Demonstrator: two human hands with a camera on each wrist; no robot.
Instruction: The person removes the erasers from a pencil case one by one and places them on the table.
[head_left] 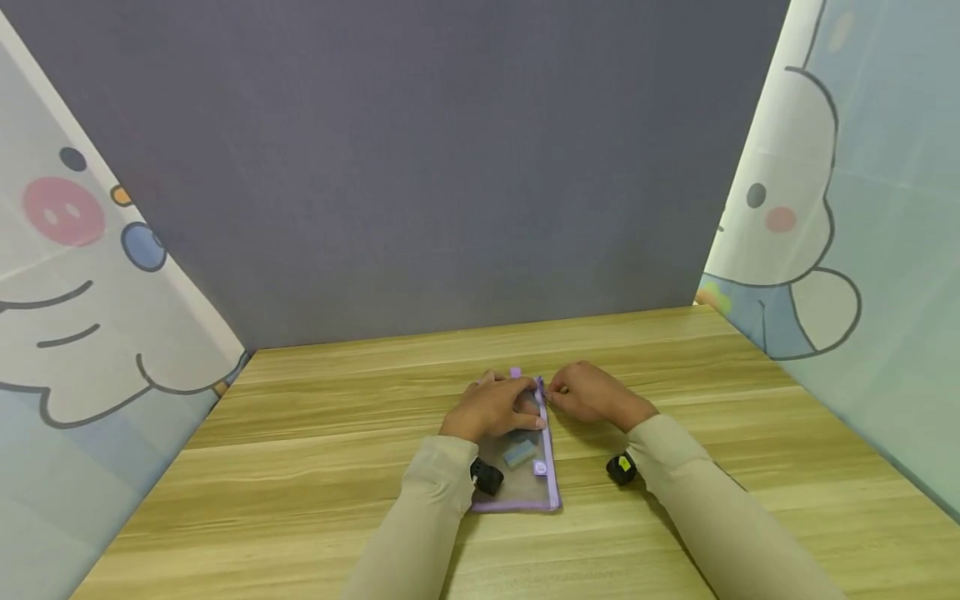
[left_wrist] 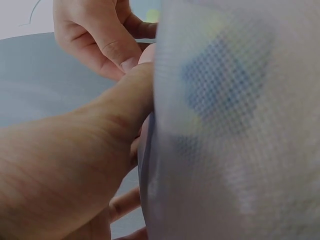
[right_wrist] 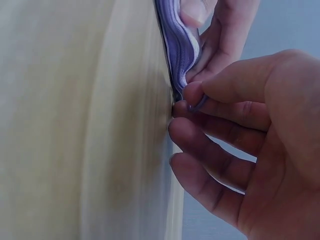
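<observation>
A see-through mesh zipper pouch with purple edging lies on the wooden table. Inside it shows a small light-blue block, blurred blue through the mesh in the left wrist view. My left hand reaches over the pouch and grips its zipper side near the far end, thumb and forefinger at the purple zipper. Just right of that corner, my right hand pinches the zipper's small purple pull between thumb and forefinger. Its other fingers curl loosely near the tabletop in the right wrist view.
The wooden table stretches out on both sides of the pouch. A dark grey panel rises at its back edge. Curtains with cartoon animals, the left curtain and the right curtain, hang at the sides.
</observation>
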